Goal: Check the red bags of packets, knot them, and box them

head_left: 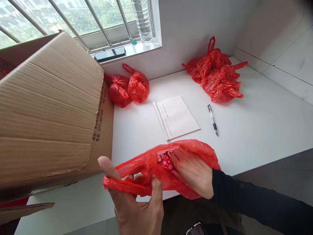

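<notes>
A red plastic bag [190,192] is held open over the table's near edge. My left hand [139,209] is closed on the bag's side and handle, the thumb passing through the handle loop. Inside the bag's mouth lie small pink-and-red patterned packets [167,162] with printed characters. My right hand [193,169] reaches into the bag from the right, its bent fingers against the packets. The fingertips are hidden, so what they grip, if anything, does not show.
A large cardboard box [49,117] stands open at the left. Tied red bags [139,87] sit beside it, and more red bags [220,76] lie at the back right. A notepad [179,117] and a pen [212,120] rest mid-table. The sill bears a phone [110,54] and a bottle [143,23].
</notes>
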Demonstrator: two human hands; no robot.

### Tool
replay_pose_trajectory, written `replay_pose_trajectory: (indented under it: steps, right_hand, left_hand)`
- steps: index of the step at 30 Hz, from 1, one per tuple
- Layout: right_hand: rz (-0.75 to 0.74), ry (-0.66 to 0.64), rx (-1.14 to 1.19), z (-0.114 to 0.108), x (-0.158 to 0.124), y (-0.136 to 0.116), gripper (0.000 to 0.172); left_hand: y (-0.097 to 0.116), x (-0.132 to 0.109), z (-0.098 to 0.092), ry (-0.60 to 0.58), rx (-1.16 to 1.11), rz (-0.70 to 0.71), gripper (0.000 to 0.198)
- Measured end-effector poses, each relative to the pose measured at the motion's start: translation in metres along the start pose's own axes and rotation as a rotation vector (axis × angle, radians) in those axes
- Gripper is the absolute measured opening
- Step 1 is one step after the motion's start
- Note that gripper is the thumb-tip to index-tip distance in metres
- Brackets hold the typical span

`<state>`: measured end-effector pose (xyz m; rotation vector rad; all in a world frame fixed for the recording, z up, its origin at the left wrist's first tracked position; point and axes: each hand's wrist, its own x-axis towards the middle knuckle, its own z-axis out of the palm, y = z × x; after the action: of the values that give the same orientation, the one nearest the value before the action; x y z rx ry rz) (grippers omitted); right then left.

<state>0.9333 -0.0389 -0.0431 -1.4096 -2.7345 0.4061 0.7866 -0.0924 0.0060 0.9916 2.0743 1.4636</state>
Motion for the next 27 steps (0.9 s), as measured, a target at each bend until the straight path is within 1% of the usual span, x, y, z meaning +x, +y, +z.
replay_pose_trajectory:
  steps: [2,3,6,7,9,10,11,14,16,18,22,27]
  right_hand:
    - [-0.004,0.001,0.033,-0.001,0.0,0.002,0.02]
    - [-0.001,-0.005,0.042,-0.002,0.0,0.002,0.019]
    - [0.038,-0.029,0.049,-0.002,-0.001,0.003,0.016]
    - [0.051,-0.029,0.047,0.0,-0.001,0.002,0.019]
    - [0.06,-0.014,0.051,0.006,0.0,0.001,0.033]
    - [0.052,-0.007,0.052,0.01,0.001,0.0,0.036]
    - [0.041,-0.005,0.053,0.014,0.002,0.0,0.037]
    - [0.029,-0.003,0.054,0.017,0.004,-0.002,0.032]
    - [0.034,-0.016,0.06,0.011,0.004,-0.004,0.034]
    - [0.019,-0.058,0.062,0.002,0.004,-0.006,0.037]
    - [-0.034,-0.139,0.022,-0.01,0.002,-0.009,0.027]
    - [-0.036,-0.144,0.089,-0.008,0.002,-0.006,0.021]
  left_hand:
    - [0.003,0.003,-0.004,-0.064,-0.026,-0.084,0.115]
    - [0.003,0.006,-0.007,-0.104,-0.093,-0.123,0.113]
    - [0.002,0.016,-0.012,-0.237,-0.397,-0.242,0.104]
    - [0.001,0.018,-0.013,-0.269,-0.47,-0.292,0.101]
    - [-0.001,0.021,-0.014,-0.299,-0.547,-0.386,0.098]
    - [-0.001,0.022,-0.014,-0.302,-0.561,-0.411,0.098]
    - [-0.002,0.022,-0.014,-0.307,-0.564,-0.423,0.099]
    - [-0.003,0.019,-0.012,-0.29,-0.54,-0.375,0.101]
    - [-0.004,0.018,-0.011,-0.261,-0.507,-0.317,0.098]
    - [-0.006,0.017,-0.008,-0.232,-0.48,-0.277,0.096]
    - [-0.008,0.018,-0.004,-0.23,-0.479,-0.277,0.094]
    - [-0.008,0.02,-0.003,-0.25,-0.504,-0.29,0.095]
